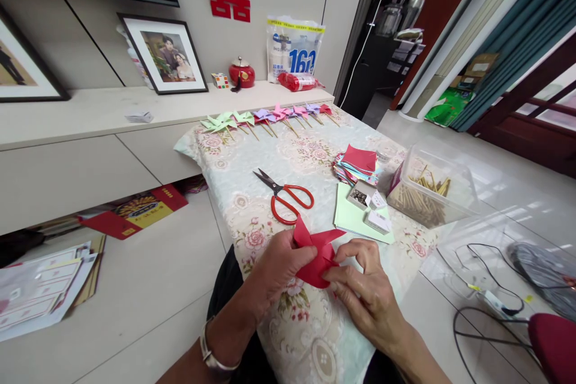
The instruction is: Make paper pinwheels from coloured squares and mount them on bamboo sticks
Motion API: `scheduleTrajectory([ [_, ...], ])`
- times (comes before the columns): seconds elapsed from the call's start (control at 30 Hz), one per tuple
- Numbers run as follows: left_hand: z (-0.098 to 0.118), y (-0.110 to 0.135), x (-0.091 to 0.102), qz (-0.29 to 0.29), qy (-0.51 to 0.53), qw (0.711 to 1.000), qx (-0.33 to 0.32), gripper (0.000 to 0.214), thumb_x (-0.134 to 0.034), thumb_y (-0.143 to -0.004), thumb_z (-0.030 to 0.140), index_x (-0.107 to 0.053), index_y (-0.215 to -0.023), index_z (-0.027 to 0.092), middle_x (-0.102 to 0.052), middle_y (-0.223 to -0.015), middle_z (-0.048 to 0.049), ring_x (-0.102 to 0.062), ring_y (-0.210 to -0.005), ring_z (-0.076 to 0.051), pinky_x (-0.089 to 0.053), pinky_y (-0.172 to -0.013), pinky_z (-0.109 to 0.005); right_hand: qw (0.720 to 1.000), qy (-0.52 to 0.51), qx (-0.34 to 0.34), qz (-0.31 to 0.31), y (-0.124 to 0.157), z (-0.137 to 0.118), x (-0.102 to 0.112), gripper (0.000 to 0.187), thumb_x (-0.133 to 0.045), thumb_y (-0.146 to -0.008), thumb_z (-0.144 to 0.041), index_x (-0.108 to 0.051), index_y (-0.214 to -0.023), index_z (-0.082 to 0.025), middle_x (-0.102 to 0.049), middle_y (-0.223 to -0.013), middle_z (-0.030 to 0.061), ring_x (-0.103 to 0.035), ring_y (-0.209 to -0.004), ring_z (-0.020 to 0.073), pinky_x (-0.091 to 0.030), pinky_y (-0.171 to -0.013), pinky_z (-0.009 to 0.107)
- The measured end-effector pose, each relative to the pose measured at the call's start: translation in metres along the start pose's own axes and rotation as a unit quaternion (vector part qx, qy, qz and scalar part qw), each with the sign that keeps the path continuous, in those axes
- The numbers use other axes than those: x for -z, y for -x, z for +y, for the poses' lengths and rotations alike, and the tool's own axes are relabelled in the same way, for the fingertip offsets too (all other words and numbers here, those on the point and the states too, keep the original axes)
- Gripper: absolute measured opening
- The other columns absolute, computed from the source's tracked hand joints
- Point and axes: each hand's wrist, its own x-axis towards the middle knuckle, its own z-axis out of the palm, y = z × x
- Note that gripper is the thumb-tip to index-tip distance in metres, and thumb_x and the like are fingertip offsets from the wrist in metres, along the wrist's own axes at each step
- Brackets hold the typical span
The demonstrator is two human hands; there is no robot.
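A red paper pinwheel (317,255), with some blades folded and pointed, is held between my two hands above the near end of the table. My left hand (288,261) is closed on its left side, thumb lying across the paper. At the right edge, the fingers of my right hand (362,285) pinch the same paper; its fingertips are partly hidden. Just beyond my left hand lie scissors (288,198) with red handles, blades spread. Green paper sheets (344,213) lie to the right, carrying an open box of small metal pins (360,195) and a small white box (378,222).
Finished pinwheels (279,114) on sticks line the table's far edge. A stack of coloured paper squares (359,162) sits near a clear plastic bin (432,192) of thin sticks. Cables (490,294) run over the floor at right. A cabinet (90,114) stands behind the table.
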Motion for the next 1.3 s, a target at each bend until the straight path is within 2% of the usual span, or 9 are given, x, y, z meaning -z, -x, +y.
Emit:
scheduleTrajectory([
  [0.23, -0.007, -0.001, -0.002, 0.017, -0.055, 0.998, -0.022, 0.013, -0.068, -0.066, 0.026, -0.062, -0.070, 0.016, -0.057, -0.063, 0.0024, -0.045, -0.056, -0.011, -0.035, -0.052, -0.024, 0.996, -0.029, -0.079, -0.026, -0.003, -0.009, 0.000, 0.015, -0.052, -0.097, -0.015, -0.065, -0.094, -0.023, -0.054, -0.102, 0.0068, -0.046, -0.103, 0.0263, -0.039, -0.088, 0.045],
  [0.37, -0.011, -0.002, -0.002, 0.009, -0.066, 0.997, -0.029, 0.013, -0.065, -0.066, 0.026, -0.061, -0.071, 0.015, -0.055, -0.063, 0.0025, -0.044, -0.057, -0.011, -0.034, -0.053, -0.024, 0.988, -0.052, -0.144, -0.034, -0.002, -0.011, -0.004, 0.017, -0.052, -0.098, -0.023, -0.065, -0.089, -0.023, -0.056, -0.098, 0.0060, -0.048, -0.101, 0.0266, -0.040, -0.085, 0.043],
  [0.63, -0.015, -0.003, -0.001, 0.018, -0.097, 0.995, -0.034, 0.011, -0.066, -0.065, 0.025, -0.062, -0.067, 0.016, -0.056, -0.063, 0.0015, -0.046, -0.059, -0.012, -0.034, -0.052, -0.023, 0.971, -0.063, -0.229, 0.027, -0.007, -0.012, -0.011, 0.019, -0.058, -0.092, -0.027, -0.064, -0.074, -0.023, -0.059, -0.091, 0.0050, -0.051, -0.100, 0.0268, -0.039, -0.088, 0.043],
  [0.87, -0.015, -0.003, -0.002, 0.022, -0.083, 0.996, -0.020, 0.009, -0.065, -0.063, 0.024, -0.059, -0.064, 0.016, -0.054, -0.062, 0.0020, -0.044, -0.057, -0.011, -0.031, -0.050, -0.023, 0.969, -0.050, -0.240, 0.006, -0.007, -0.007, -0.013, 0.017, -0.061, -0.089, -0.027, -0.064, -0.073, -0.022, -0.062, -0.091, 0.0054, -0.054, -0.099, 0.0269, -0.042, -0.086, 0.041],
  [1.3, -0.014, -0.004, 0.000, 0.006, -0.091, 0.996, -0.011, 0.011, -0.065, -0.063, 0.024, -0.056, -0.065, 0.018, -0.051, -0.063, 0.0039, -0.042, -0.058, -0.011, -0.031, -0.053, -0.025, 0.966, -0.056, -0.250, 0.026, -0.012, -0.007, -0.014, 0.018, -0.062, -0.087, -0.026, -0.063, -0.069, -0.022, -0.063, -0.088, 0.0058, -0.054, -0.094, 0.0264, -0.042, -0.083, 0.041],
])
